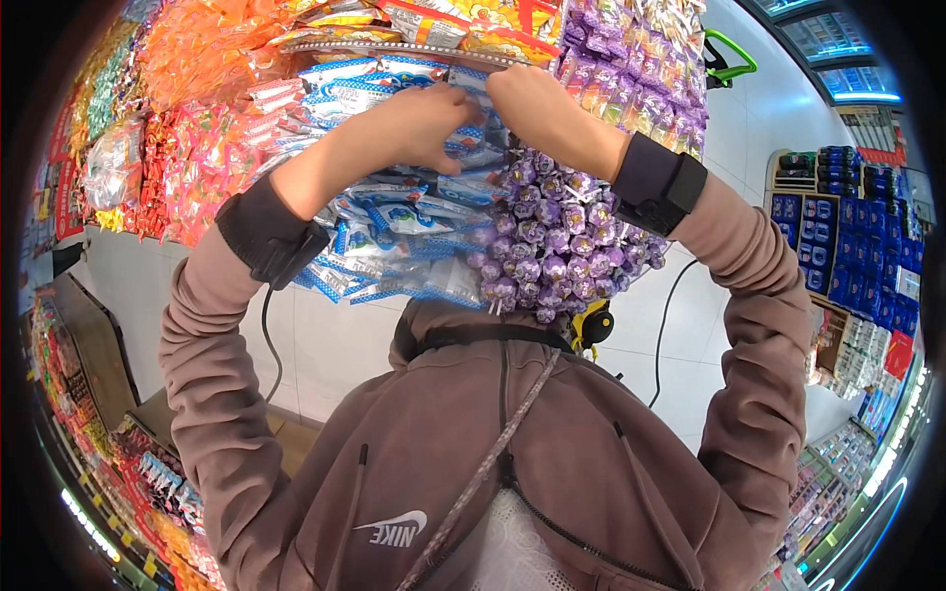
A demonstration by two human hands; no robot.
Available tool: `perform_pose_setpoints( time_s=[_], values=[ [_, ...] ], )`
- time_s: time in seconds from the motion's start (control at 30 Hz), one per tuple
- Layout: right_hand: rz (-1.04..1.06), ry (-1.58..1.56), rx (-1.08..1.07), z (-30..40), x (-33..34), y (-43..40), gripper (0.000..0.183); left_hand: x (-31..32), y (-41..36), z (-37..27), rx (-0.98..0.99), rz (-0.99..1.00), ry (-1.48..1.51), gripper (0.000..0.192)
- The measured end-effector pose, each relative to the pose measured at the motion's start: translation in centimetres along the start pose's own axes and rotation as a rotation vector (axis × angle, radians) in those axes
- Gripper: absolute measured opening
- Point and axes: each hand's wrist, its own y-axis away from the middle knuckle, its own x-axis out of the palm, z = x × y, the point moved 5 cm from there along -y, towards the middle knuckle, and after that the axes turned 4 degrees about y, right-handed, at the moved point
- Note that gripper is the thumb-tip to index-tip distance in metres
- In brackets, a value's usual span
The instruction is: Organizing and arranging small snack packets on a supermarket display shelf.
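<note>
Blue and white candy packets (403,214) lie in overlapping rows in front of me. Over their upper part is my left hand (436,122), thumb spread from curled fingers; whether it pinches a packet cannot be made out. My right hand (528,92) is bent at the wrist at the upper right corner of these packets, near a perforated shelf divider (414,50). Its fingertips are hidden, so its hold cannot be told. Purple-wrapped round lollipops (550,229) are heaped just below my right forearm. Both wrists wear black bands with devices.
Orange-wrapped sweets (199,59) and pink-wrapped sweets (207,162) are at the left. Yellow and red snack bags (473,26) lie beyond the divider, purple packets (628,66) at the upper right. Shelves with blue packs (872,251) stand far right. Cables hang beside both arms.
</note>
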Motion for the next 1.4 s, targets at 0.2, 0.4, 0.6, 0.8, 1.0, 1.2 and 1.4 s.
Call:
perform_pose_setpoints(
  time_s=[0.2,0.4,0.6,0.8,1.0,1.2,1.4],
  values=[
    [-0.010,-0.069,-0.018,0.1,0.5,-0.1,0.014,-1.7,0.9,1.3,0.022,-0.051,0.130,0.050],
    [0.148,-0.108,-0.025,-0.2,0.7,-0.2,0.018,-1.1,0.3,2.4,-0.008,-0.120,0.100,0.033],
    [0.108,-0.214,0.110,-1.2,-0.5,-0.3,0.006,0.0,-0.6,2.6,-0.047,-0.175,-0.010,0.029],
    [0.077,-0.193,0.044,0.0,-1.7,-0.5,0.012,0.0,-0.8,2.7,-0.118,-0.204,-0.072,0.030],
    [0.121,-0.440,0.180,-0.8,-4.1,1.9,0.017,-4.4,2.8,-0.8,0.056,-0.507,-0.052,0.022],
    [0.131,-0.510,0.309,0.2,-6.7,5.6,0.017,-1.5,2.4,-1.0,-0.020,-0.256,0.037,0.011],
    [0.128,-0.735,0.473,0.9,-7.0,8.9,0.018,0.7,1.3,-1.0,-0.060,-0.104,-0.107,0.010]
  ],
)
